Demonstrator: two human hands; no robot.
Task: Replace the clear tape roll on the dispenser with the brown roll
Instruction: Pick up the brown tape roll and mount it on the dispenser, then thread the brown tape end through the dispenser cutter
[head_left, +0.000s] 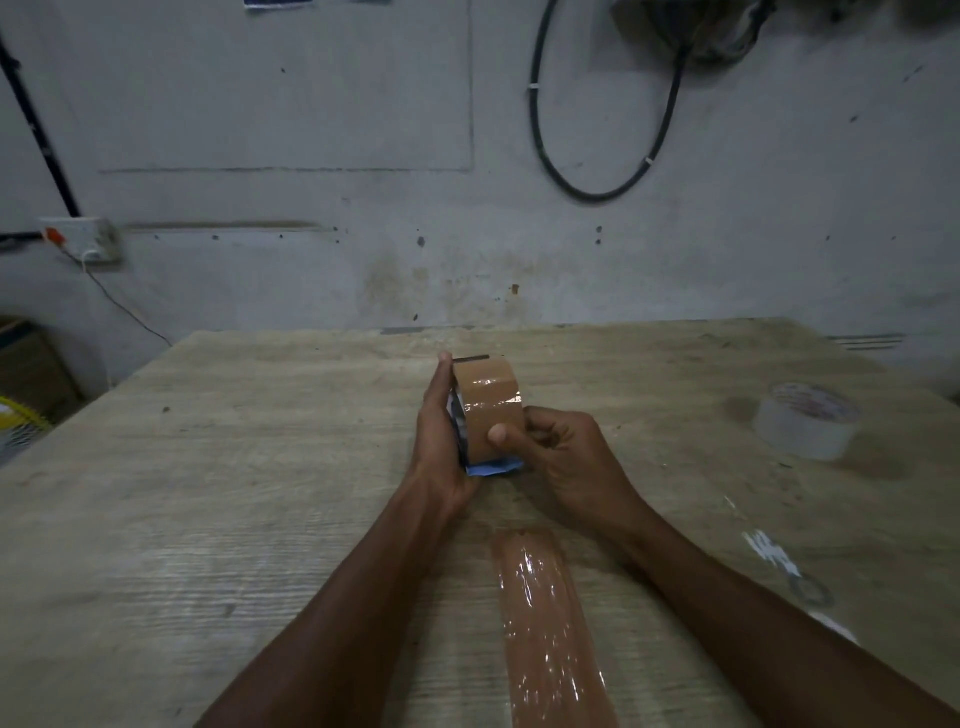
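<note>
- We held the brown roll (491, 410) in the middle of the wooden table (260, 467), already seated on the dispenser (493, 466), of which only a blue part below the roll and a dark plate at its left side could be seen.
- Our left hand (441, 441) grasped the dispenser from the left side, with the palm flat against it and the fingers hidden behind.
- Our right hand (561, 457) gripped the roll from the right, and its thumb pressed on the brown face of the tape.
- The clear roll (805, 422) lay flat on the table, well apart to the right, so we judged the exchange to be almost finished.
- A long strip of brown tape (550, 634) was stuck on the table between our forearms.
- The risk, in our opinion: if the free end of the tape falls back on the roll, it will stick there and be hard to find again.
- Another risk: the roll may not sit fully on its hub, and then a pull on the tape could bring it off; we could not see the hub.
- The cutting blade was not visible to us, so a finger could meet it by accident.
- On the core of the clear roll there was reddish print, but it was too blurred to read; we found no other writing.
</note>
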